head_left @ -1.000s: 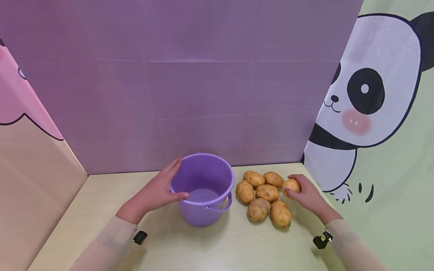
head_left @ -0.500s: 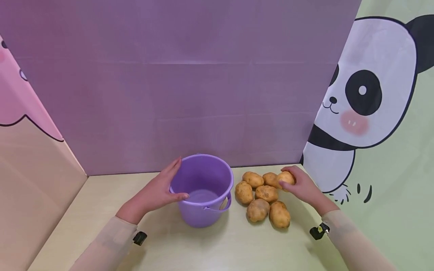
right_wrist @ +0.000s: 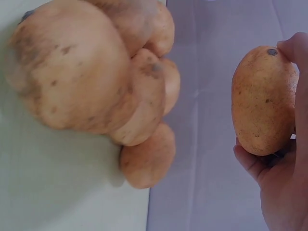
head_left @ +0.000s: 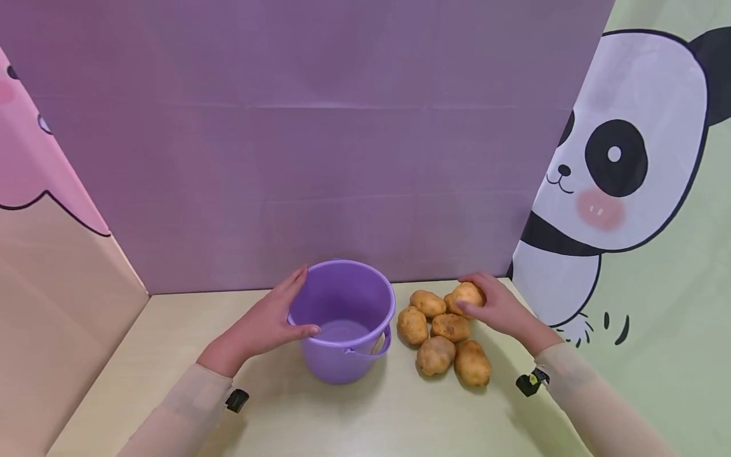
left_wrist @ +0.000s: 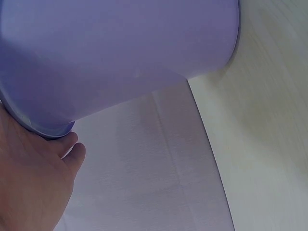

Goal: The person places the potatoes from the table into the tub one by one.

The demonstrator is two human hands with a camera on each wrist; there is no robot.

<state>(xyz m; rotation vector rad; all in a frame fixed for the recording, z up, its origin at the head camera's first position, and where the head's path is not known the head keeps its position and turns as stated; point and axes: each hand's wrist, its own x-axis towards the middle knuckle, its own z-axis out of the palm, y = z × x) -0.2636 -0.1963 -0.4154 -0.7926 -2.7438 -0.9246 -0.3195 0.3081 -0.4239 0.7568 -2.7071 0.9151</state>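
Observation:
A purple bucket (head_left: 337,365) stands upright on the table, its handle hanging down on the right. My left hand (head_left: 259,320) holds its left rim with thumb and fingers spread apart; in the left wrist view, the hand (left_wrist: 33,175) lies against the rim beside the bucket wall (left_wrist: 125,53). My right hand (head_left: 505,310) grips a potato (head_left: 468,297) between thumb and fingers, raised above the pile. The right wrist view shows this held potato (right_wrist: 263,103) apart from the others. Several potatoes (head_left: 451,327) lie close together right of the bucket; one behind the held potato is partly hidden.
The pale table (head_left: 342,422) meets a purple backdrop (head_left: 342,158) behind the bucket. A green panel with a panda picture (head_left: 617,158) rises on the right, and a pink and beige panel (head_left: 57,285) on the left.
My right hand has lifted the potato and carried it left, from the pile's right edge to above a back potato. My left hand and the bucket have stayed in place.

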